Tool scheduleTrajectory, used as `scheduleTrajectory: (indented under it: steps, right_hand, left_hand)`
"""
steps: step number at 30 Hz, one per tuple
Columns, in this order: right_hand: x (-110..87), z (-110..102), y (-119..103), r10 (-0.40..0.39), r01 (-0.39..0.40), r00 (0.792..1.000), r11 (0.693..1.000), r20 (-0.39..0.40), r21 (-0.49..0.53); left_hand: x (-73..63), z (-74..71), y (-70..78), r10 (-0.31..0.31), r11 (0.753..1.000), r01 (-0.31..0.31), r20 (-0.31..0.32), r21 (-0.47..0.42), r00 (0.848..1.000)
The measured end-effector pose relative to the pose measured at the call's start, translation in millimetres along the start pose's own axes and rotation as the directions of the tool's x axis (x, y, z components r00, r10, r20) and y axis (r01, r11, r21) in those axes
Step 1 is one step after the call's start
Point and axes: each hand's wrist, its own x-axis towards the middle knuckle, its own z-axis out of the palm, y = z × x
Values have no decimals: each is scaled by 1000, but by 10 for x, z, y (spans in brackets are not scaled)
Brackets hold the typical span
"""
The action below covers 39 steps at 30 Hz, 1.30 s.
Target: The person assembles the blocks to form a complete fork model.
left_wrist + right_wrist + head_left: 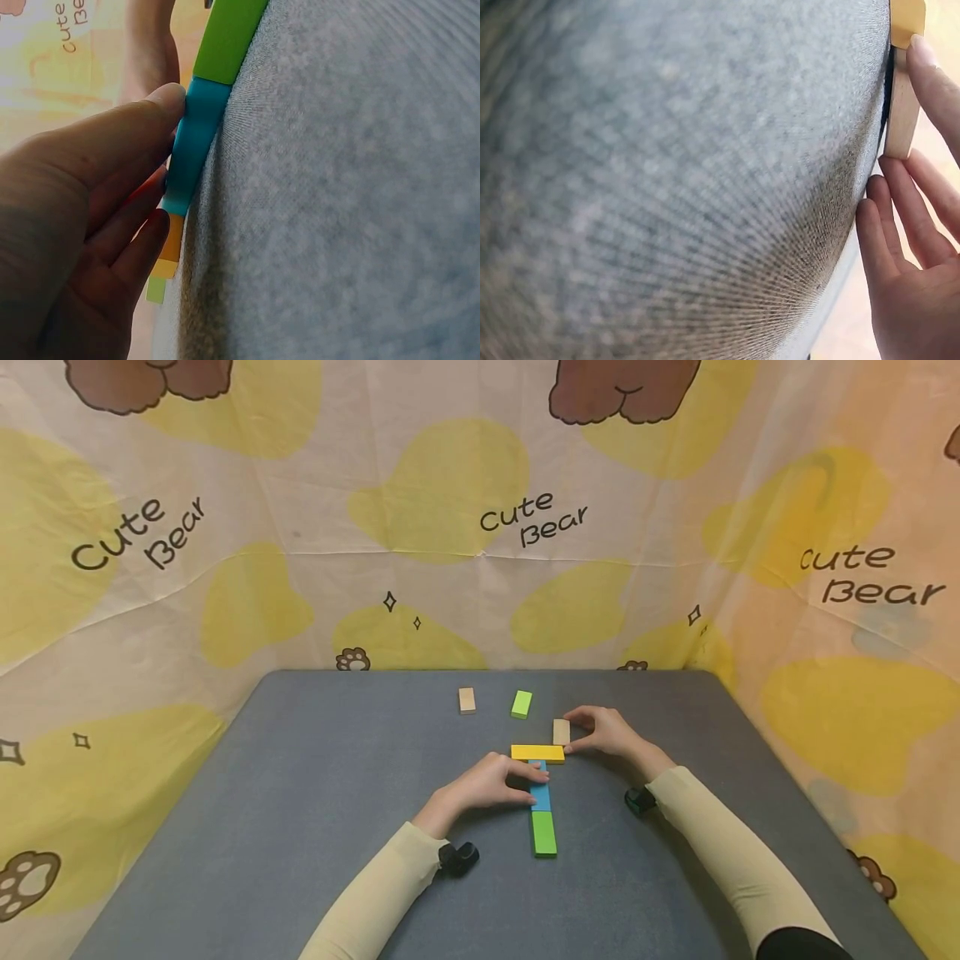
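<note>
On the near side of the yellow block (pixel 537 754), the blue block (pixel 540 797) lies end-on to it, and the left hand (pixel 483 779), opened only a little, holds this one between thumb and fingers. Farther on the same side, the green block (pixel 543 835) touches the blue one. At the yellow block's far right corner, the right hand (pixel 607 732), moderately open, pinches the wooden block (pixel 561 732). Beyond the yellow block, a lime block (pixel 521 704) and a second wooden block (pixel 467 701) lie apart on the worktop (pixel 337 793).
</note>
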Motion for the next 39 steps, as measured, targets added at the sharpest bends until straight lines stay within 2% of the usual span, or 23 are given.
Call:
scheduleTrajectory:
  steps: [11, 39]
  right_hand:
    - [-18, -65, 6, 5, -8, 998, 999, 70, 36]
    - [1, -20, 14, 19, -20, 999, 999, 27, 36]
  left_hand:
    - [3, 8, 9, 4, 1000, -4, -5, 3, 1000]
    - [24, 8, -36, 5, 1000, -5, 2, 12, 1000]
